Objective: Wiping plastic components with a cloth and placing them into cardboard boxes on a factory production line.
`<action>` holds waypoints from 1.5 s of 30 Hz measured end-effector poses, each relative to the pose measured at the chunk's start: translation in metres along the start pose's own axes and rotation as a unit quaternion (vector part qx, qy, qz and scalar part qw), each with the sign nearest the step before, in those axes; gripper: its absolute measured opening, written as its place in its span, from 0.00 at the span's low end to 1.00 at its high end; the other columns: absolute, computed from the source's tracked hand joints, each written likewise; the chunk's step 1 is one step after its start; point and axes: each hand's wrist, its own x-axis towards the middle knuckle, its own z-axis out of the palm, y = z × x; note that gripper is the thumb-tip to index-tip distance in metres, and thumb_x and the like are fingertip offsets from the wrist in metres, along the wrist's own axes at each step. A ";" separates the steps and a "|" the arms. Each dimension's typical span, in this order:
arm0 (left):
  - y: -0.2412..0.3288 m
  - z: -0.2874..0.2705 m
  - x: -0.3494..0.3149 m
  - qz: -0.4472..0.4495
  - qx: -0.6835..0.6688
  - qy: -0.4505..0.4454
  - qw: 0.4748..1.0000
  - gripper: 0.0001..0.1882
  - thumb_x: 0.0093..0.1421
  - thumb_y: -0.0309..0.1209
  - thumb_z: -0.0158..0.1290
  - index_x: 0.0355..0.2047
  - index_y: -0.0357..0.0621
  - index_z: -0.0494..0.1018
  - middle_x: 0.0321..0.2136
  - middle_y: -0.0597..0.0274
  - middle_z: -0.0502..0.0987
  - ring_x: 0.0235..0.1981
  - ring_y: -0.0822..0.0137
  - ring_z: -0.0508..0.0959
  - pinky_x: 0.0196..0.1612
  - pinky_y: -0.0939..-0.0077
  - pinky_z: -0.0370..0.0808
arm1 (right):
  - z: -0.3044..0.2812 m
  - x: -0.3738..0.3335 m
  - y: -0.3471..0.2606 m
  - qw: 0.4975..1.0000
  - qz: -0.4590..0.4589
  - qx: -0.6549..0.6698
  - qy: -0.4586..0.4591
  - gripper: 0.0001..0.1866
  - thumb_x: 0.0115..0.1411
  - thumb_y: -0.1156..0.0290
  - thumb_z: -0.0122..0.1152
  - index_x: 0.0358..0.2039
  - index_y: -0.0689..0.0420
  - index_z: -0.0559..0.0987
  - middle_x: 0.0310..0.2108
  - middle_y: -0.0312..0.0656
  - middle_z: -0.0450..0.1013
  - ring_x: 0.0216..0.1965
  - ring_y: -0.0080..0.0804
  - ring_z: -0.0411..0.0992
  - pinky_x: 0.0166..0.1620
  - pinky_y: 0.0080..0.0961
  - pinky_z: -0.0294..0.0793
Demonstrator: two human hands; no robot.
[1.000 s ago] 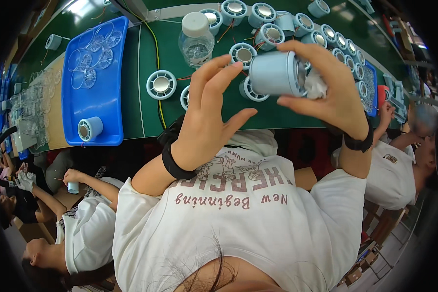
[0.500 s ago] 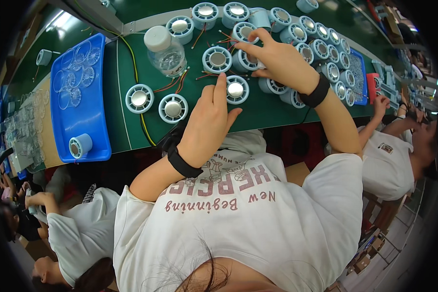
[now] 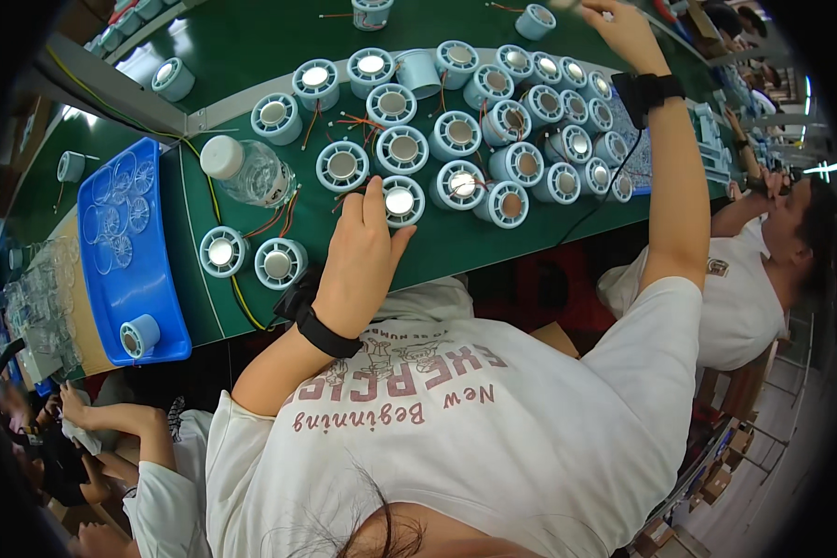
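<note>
My left hand [image 3: 353, 265] lies over the green table, fingers stretched and thumb apart. Its fingertips are at the left edge of a light-blue round housing [image 3: 400, 200] with a silver disc in its spoked top; whether they touch cannot be made out. My right hand [image 3: 626, 39] reaches out to the far right, beyond the grouped housings, with fingers partly spread and no object visible in them. The nearest piece there is a single light-blue housing [image 3: 536, 21] on the far green surface. Several similar housings [image 3: 510, 122] with thin red and black wires stand grouped between my hands.
A clear jar [image 3: 251, 177] with a white lid stands left of the group. Further left, a blue tray [image 3: 163, 288] holds clear round cups and one housing. A yellow-green cable [image 3: 195, 167] crosses the table. Co-workers sit on both sides, one sleeve [image 3: 707, 293] close at right.
My right hand has left the grouped housings and swung up and away to the far right. My left hand stays by the same housing. The whole view has shifted.
</note>
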 end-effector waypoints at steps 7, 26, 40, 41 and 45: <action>0.012 -0.028 0.004 -0.048 -0.027 -0.032 0.998 0.32 0.53 0.27 0.61 0.56 0.33 0.61 0.36 0.47 0.69 0.32 0.52 0.75 0.34 0.67 0.74 | 0.079 0.076 0.070 0.989 0.058 -0.118 -0.067 0.38 0.49 0.42 0.63 0.56 0.52 0.73 0.52 0.50 0.72 0.52 0.44 0.71 0.53 0.34 0.71; 0.026 -0.090 0.004 0.042 -0.271 0.017 0.961 0.38 0.50 0.17 0.62 0.61 0.39 0.60 0.59 0.50 0.63 0.49 0.60 0.75 0.48 0.71 0.77 | -0.036 -0.079 -0.239 0.861 0.024 0.460 -0.214 0.33 0.53 0.52 0.67 0.56 0.55 0.70 0.35 0.29 0.72 0.23 0.10 0.61 0.22 0.09 0.57; -0.002 -0.094 -0.041 -0.105 -0.667 -0.031 0.737 0.27 0.64 0.33 0.51 0.58 0.30 0.59 0.48 0.48 0.71 0.44 0.59 0.79 0.44 0.67 0.81 | -0.006 -0.162 -0.324 0.823 0.043 0.559 -0.094 0.25 0.67 0.55 0.48 0.55 0.61 0.71 0.37 0.39 0.74 0.22 0.14 0.63 0.28 0.12 0.64; -0.005 -0.095 -0.043 -0.127 -0.686 -0.064 0.714 0.27 0.67 0.36 0.48 0.58 0.29 0.59 0.46 0.48 0.72 0.42 0.59 0.79 0.44 0.67 0.81 | -0.003 -0.164 -0.326 0.846 0.022 0.529 -0.066 0.26 0.67 0.53 0.48 0.56 0.62 0.70 0.39 0.41 0.74 0.23 0.15 0.65 0.30 0.13 0.66; -0.006 -0.093 -0.046 -0.184 -0.710 -0.100 0.672 0.30 0.69 0.48 0.37 0.55 0.29 0.61 0.41 0.46 0.75 0.37 0.58 0.81 0.41 0.67 0.82 | -0.001 -0.161 -0.324 0.893 -0.126 0.428 -0.061 0.32 0.64 0.48 0.51 0.58 0.63 0.68 0.47 0.44 0.72 0.34 0.21 0.71 0.40 0.18 0.69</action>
